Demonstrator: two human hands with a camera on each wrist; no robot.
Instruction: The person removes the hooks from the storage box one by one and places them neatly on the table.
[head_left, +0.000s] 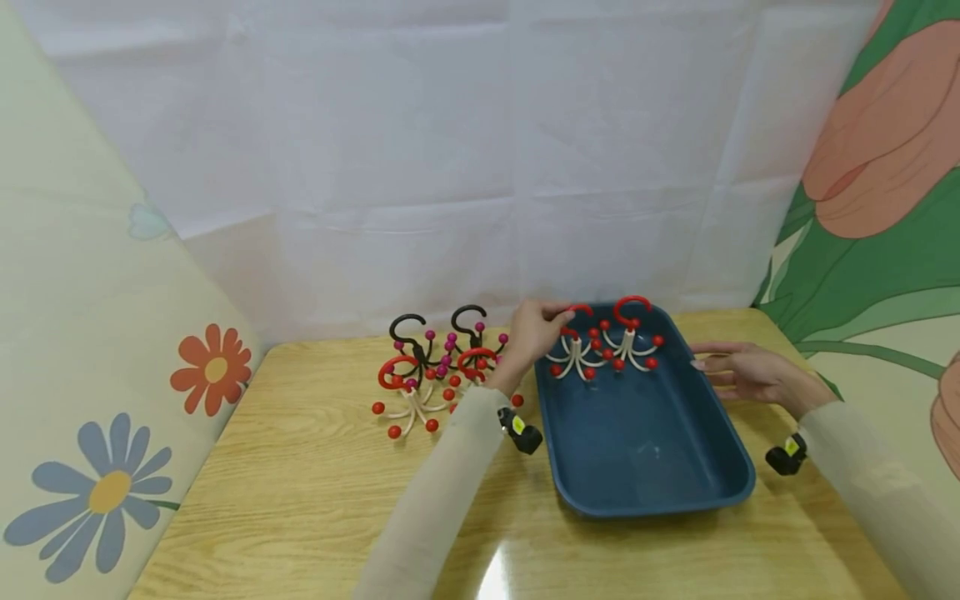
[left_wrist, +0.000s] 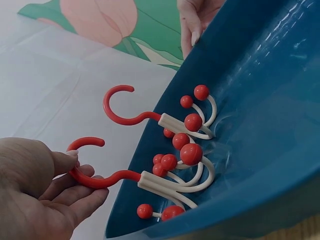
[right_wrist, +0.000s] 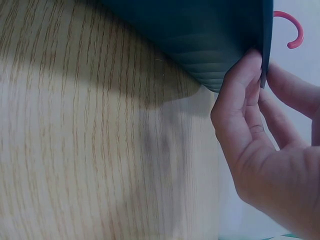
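Note:
My left hand [head_left: 534,340] pinches the red hook of a hook hanger [left_wrist: 165,182] with white curved arms tipped by red balls. Its arms lie inside the far end of a blue tray [head_left: 645,450], while the hook rises at the rim. Beside it in the tray is another red-and-white hook hanger [head_left: 630,343], leaning the same way, its hook over the far edge. On the tray's right side, my right hand [head_left: 750,375] grips the rim, with fingers against the outer wall in the right wrist view.
Left of the tray on the wooden table [head_left: 315,500] stand two black hook hangers with magenta balls [head_left: 417,354] and two red-and-white hook hangers [head_left: 412,404], one partly behind my left arm. A white cloth [head_left: 405,167] hangs behind the table; flower-printed panels [head_left: 885,275] flank it.

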